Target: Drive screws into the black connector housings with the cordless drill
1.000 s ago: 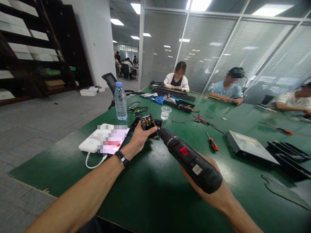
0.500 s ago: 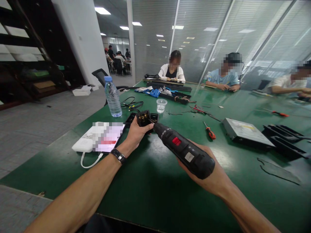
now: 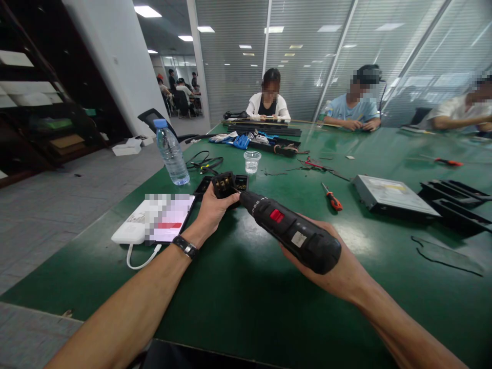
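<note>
My left hand (image 3: 213,209) is closed around a small black plastic block (image 3: 223,185) with brass-coloured metal contacts inside, tilted toward me above the table. My right hand (image 3: 326,256) grips a black cordless power screwdriver (image 3: 292,230) with a red switch on top. Its nose points left at the block, close to my left thumb; whether the bit touches a screw cannot be made out. Just behind the block lies an opened black box (image 3: 241,182) with small brass-coloured bits in it, partly hidden by my hand and the block.
Left on the green table (image 3: 238,302) are a water bottle (image 3: 172,156), a white power bank (image 3: 134,220) and a phone (image 3: 172,220). A plastic cup (image 3: 252,163) stands beyond. Rightward lie a screwdriver (image 3: 332,199), a metal drive box (image 3: 395,200) and black brackets (image 3: 461,205). Several people sit opposite.
The view has shifted slightly. Both hands keep their grips, with the power screwdriver's nose still at the black block.
</note>
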